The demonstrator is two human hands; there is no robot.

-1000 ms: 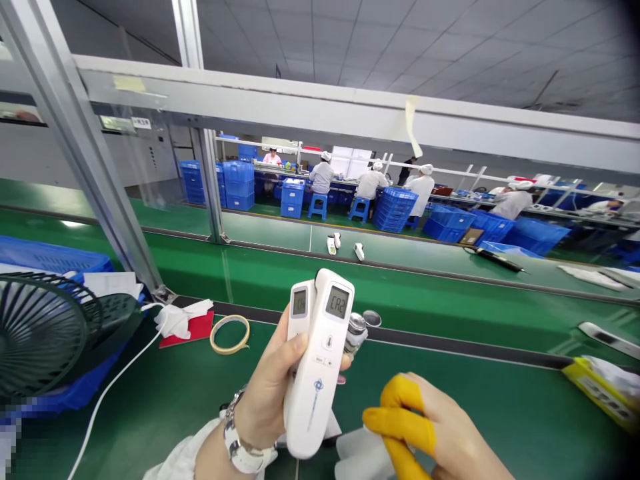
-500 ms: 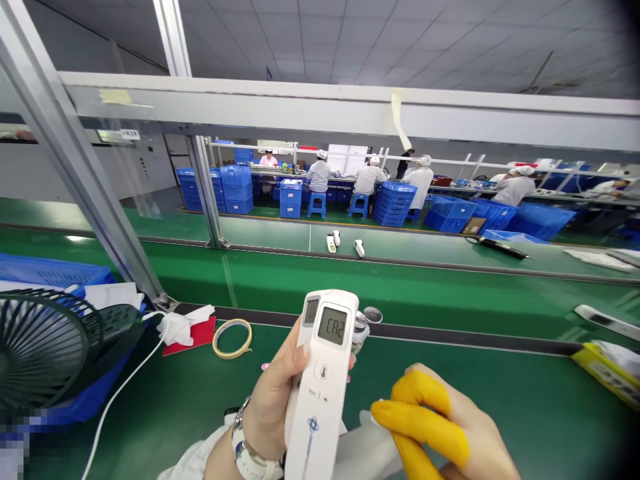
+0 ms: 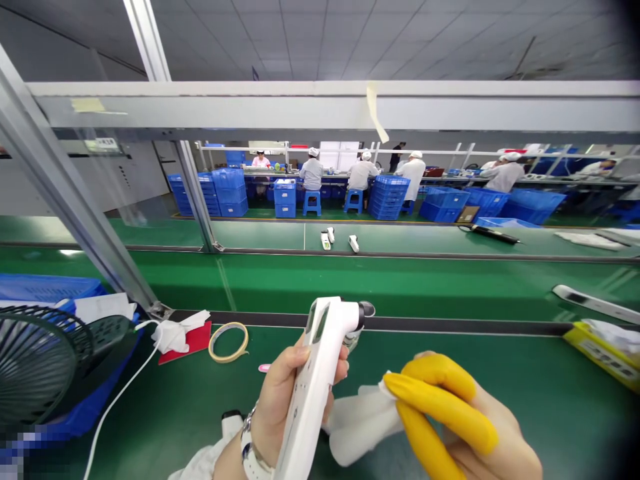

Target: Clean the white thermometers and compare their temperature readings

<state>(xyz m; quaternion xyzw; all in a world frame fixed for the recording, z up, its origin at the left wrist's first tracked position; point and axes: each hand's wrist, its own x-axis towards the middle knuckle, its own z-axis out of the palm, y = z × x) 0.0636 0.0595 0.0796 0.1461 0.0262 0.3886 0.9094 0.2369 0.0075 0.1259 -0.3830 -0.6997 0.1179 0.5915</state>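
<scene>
Thermometers (image 3: pixel 309 408), two side by side, were gripped tilted in the left hand (image 3: pixel 285 387). Right hand (image 3: pixel 475 417), in yellow finger covers (image 3: pixel 443 405), was pinched on pale material (image 3: pixel 357 427) between the hands; tape (image 3: pixel 226 359) lay beyond the left hand, to its left.

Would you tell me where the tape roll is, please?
At left in the head view, the tape roll lies between the red sheet and the left hand.

My left hand (image 3: pixel 274 395) was curled in a grip, thumb (image 3: pixel 293 359) opposite the fingertips, while my right hand (image 3: pixel 467 421) pinched, its yellow-covered fingers held close together.
</scene>
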